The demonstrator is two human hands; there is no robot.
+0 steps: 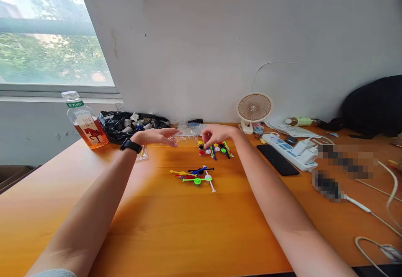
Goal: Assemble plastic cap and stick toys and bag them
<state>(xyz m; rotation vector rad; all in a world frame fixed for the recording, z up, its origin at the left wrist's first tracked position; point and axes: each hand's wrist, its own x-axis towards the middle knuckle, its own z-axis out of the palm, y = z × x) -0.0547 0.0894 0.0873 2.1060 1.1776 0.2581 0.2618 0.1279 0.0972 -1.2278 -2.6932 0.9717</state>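
My left hand point(156, 136), with a black watch on its wrist, reaches over the far part of the table with its fingers stretched out and apart. It holds nothing that I can see, and clear plastic packaging point(186, 131) lies close by. Thumb and fingers of my right hand point(219, 133) are pinched together just above a pile of small coloured plastic pieces point(216, 149). What lies between the fingertips is too small to tell. Nearer to me is a group of arrow-shaped pointers on round bases, among them a yellow pointer point(179, 172), a green pointer point(197, 180) and a white pointer point(211, 183).
A drink bottle point(89, 130) stands at the left beside a black plastic bag point(116, 126) of rolls. At the back is a small fan point(255, 107). To the right are a phone point(278, 159), a power strip point(290, 153), cables and a black bag point(373, 105).
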